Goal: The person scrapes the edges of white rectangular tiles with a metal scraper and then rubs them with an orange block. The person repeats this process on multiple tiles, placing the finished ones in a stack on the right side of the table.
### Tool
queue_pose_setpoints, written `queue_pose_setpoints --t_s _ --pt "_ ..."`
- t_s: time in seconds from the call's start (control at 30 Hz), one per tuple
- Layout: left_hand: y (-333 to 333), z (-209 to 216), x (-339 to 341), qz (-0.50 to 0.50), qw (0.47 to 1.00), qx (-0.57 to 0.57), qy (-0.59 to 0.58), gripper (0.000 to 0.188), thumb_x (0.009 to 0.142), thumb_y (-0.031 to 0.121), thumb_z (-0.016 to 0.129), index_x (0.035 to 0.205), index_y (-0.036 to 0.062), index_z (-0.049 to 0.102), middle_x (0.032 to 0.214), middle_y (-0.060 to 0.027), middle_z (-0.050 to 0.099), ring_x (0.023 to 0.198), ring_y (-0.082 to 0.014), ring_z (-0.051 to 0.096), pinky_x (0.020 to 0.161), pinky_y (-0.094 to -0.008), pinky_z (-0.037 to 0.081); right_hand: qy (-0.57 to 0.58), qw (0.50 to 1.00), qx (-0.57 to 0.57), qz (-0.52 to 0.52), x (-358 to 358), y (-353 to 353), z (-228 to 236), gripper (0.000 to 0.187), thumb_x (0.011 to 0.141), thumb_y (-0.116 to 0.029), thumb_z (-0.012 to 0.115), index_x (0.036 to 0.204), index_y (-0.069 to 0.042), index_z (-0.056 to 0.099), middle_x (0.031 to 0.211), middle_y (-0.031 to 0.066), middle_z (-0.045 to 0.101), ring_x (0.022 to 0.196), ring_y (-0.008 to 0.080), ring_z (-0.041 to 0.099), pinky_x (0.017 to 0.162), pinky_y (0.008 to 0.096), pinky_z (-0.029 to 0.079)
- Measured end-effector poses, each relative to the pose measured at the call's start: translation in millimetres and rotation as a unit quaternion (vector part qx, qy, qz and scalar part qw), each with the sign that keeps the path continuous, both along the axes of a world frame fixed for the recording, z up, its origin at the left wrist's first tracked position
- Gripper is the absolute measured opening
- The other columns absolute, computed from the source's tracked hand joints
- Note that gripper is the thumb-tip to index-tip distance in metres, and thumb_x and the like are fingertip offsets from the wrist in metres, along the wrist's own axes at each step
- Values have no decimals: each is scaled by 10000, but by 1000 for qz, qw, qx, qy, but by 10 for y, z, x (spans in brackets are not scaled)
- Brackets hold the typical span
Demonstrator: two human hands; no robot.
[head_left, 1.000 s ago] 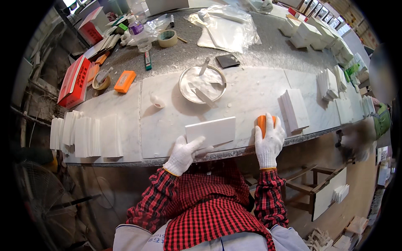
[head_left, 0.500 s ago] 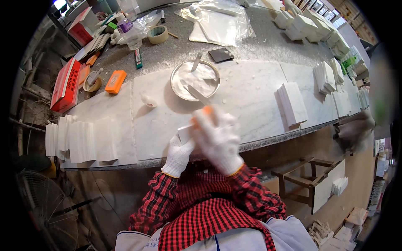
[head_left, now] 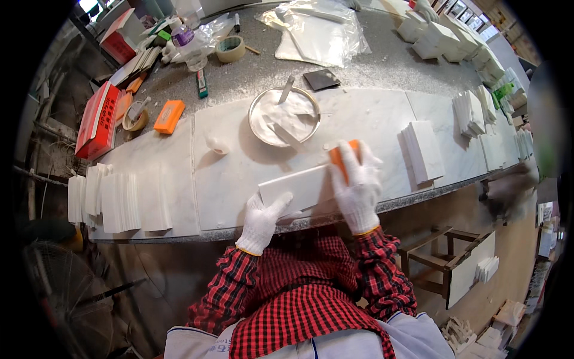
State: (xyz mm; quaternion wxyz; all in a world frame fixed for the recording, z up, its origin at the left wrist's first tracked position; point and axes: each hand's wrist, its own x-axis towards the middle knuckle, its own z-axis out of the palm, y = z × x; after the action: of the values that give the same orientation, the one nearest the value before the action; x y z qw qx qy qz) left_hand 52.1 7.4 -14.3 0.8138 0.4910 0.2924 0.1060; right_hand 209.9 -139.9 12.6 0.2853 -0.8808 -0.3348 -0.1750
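My left hand [head_left: 263, 222], in a white knit glove, grips the left end of a long white stone tile [head_left: 297, 188], thumb across its face. The tile is held slightly tilted over the bench's front edge. At its right end, my gloved right hand [head_left: 359, 194] is closed on an orange block [head_left: 339, 160] like a sanding block, which is against the tile. Behind the tile, a round metal bowl [head_left: 252, 127] holds white powder or paste. A flat metal scraper [head_left: 287, 137] and other blades stick out of it.
Stacked white tiles [head_left: 119, 200] stand at the left, with another stack [head_left: 423, 152] at the right. An orange box [head_left: 169, 116], a red box [head_left: 97, 121], a tape roll [head_left: 230, 49] and a dark square plate [head_left: 321, 79] lie farther back. A wooden stool [head_left: 445, 263] stands beyond the bench.
My right hand with the orange block has moved right along the tile to its far end. More of the tile's face now shows. My left hand keeps its hold.
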Motion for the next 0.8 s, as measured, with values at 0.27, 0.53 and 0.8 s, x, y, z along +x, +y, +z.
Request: queue_pose_setpoints --t_s 0.27,0.53,0.8 --pt "-18 -62 31 14 1000 -7 -10 390 1002 120 707 1339 -43 598 1230 -122 694 1018 -204 702 838 -388 666 -50 991 40 118 -392 321 25 418 891 -235 797 1298 -219 703 1344 150 617 1128 340 613 909 445 484" --pt "10 157 50 4 997 -80 16 373 1070 168 625 1395 -3 558 1319 -133 665 1122 -258 712 819 -397 691 23 995 -60 -75 351 -329 -149 480 936 -283 750 1401 -211 654 1453 204 551 1200 399 554 1002 536 472" --pt "-193 282 10 -27 985 -168 -28 446 1113 248 557 1475 -4 493 1392 -139 632 1203 -268 687 852 -427 684 -32 999 -5 -32 122 -570 137 427 1028 -308 636 1388 -80 658 1479 225 569 1361 423 498 1145 542 386"
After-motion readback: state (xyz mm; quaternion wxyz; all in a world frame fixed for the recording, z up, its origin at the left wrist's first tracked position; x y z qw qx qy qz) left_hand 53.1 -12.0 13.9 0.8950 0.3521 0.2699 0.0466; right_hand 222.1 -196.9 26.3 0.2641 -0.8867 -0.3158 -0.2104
